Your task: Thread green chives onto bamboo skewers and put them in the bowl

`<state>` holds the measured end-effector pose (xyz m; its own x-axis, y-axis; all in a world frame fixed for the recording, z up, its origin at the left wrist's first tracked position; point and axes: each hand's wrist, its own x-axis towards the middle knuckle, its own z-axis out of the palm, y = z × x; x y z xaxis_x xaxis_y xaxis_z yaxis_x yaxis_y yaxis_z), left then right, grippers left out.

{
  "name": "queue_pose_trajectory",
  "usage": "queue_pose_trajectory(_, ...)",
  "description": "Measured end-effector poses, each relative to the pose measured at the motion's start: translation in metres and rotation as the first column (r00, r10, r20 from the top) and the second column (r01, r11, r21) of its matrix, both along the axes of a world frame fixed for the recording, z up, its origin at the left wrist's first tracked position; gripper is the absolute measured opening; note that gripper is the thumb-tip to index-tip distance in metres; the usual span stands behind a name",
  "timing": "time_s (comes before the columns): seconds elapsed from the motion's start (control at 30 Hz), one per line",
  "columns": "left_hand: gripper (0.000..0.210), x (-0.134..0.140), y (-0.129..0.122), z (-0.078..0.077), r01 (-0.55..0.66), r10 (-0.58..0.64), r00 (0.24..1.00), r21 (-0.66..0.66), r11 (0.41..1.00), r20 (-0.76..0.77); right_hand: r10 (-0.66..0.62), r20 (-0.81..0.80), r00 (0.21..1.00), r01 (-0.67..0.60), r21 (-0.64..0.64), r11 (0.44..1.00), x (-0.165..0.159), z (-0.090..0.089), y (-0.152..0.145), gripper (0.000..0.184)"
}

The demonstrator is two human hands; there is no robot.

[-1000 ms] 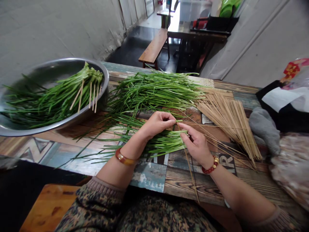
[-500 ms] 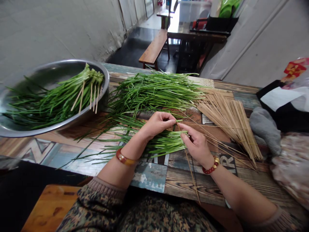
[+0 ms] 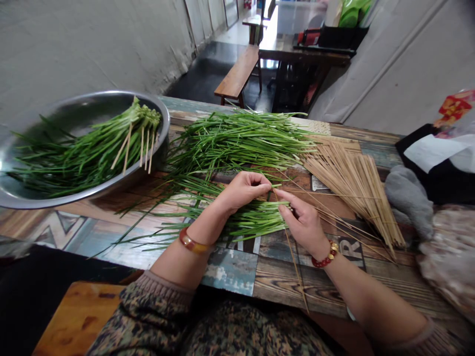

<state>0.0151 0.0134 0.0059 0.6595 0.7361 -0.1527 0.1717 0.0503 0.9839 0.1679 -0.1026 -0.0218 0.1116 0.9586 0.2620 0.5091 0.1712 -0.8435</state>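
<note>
Left hand [image 3: 247, 188]: mid-clock; thumb and first finger pinch a green stem [image 3: 275, 186], maybe to keep it still.
Right hand [image 3: 302, 220]: at four o'clock from the other hand; fingers bent and close together, first fingertip by the top of a thin stick [image 3: 294, 257]. I cannot tell if they grip it.
Thin stick: slants from the fingertips to five o'clock, down to the near table edge.
Small green pile [image 3: 256, 217]: under the hands, pale ends toward three o'clock, likely so they are easy to grab.
Big green pile [image 3: 241, 138]: twelve o'clock, pale ends the same way.
Stick heap [image 3: 352, 190]: three o'clock, likely so the right hand can reach it.
Bowl [image 3: 79, 118]: ten o'clock, holding greens [image 3: 85, 160]; short sticks [image 3: 141, 146] poke out near their pale ends.
Gray cloth [image 3: 408, 195]: three o'clock, past the heap, crowding that side.
Table [image 3: 274, 274]: wood shows around six o'clock, giving some room, but the edge is near.
</note>
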Motion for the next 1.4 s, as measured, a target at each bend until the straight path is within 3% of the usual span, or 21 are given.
queue_pose_trajectory(0.53, 0.027, -0.0004, -0.0001, 0.0010, 0.053, -0.053, 0.999, -0.031, 0.998, 0.005, -0.011, 0.035, 0.999, 0.011, 0.011, 1.000, 0.0013, -0.0017, -0.0006, 0.035)
queue_pose_trajectory(0.77, 0.027, -0.0006, -0.0010, 0.0026, 0.065, -0.061, 0.998, -0.119, 0.991, 0.033, -0.006, 0.058, 0.998, 0.004, 0.024, 1.000, 0.0017, -0.0015, -0.0011, 0.034)
queue_pose_trajectory(1.4, 0.024, -0.0009, -0.0024, 0.0012, 0.104, -0.102, 0.995, -0.081, 0.991, 0.017, -0.042, 0.125, 0.991, 0.034, 0.060, 0.998, 0.0005, -0.0016, -0.0022, 0.030)
